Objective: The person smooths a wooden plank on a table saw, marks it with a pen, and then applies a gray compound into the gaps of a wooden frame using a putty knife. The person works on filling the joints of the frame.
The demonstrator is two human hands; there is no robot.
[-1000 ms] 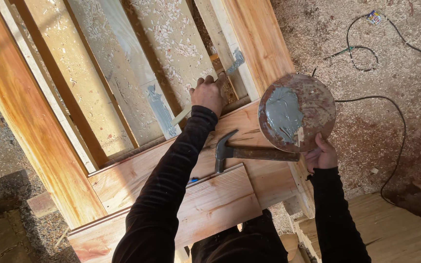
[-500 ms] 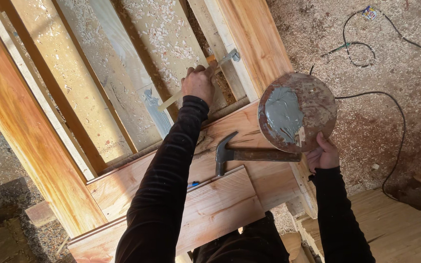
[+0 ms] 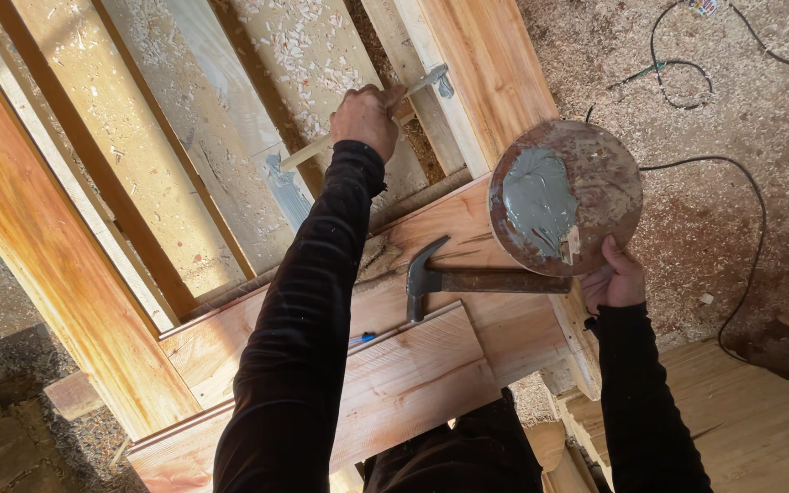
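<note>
My left hand (image 3: 365, 117) is stretched out over a wooden frame and grips a pale flat stick (image 3: 321, 148) whose tip carries grey paste and touches a vertical board (image 3: 495, 64). My right hand (image 3: 614, 279) holds a round rusty plate (image 3: 566, 196) by its lower edge; a patch of grey filler (image 3: 533, 199) is smeared on it. A claw hammer (image 3: 468, 279) lies on the wooden planks (image 3: 385, 365) between my arms, its handle running under the plate.
Long wooden beams (image 3: 57, 265) and slats frame panels strewn with wood shavings (image 3: 312, 46). Sawdust covers the floor at right, where black cables (image 3: 751, 228) snake about. More boards (image 3: 760, 429) lie at the lower right.
My left hand has reached further up and right along the frame with the stick. The plate in my right hand has stayed roughly where it was.
</note>
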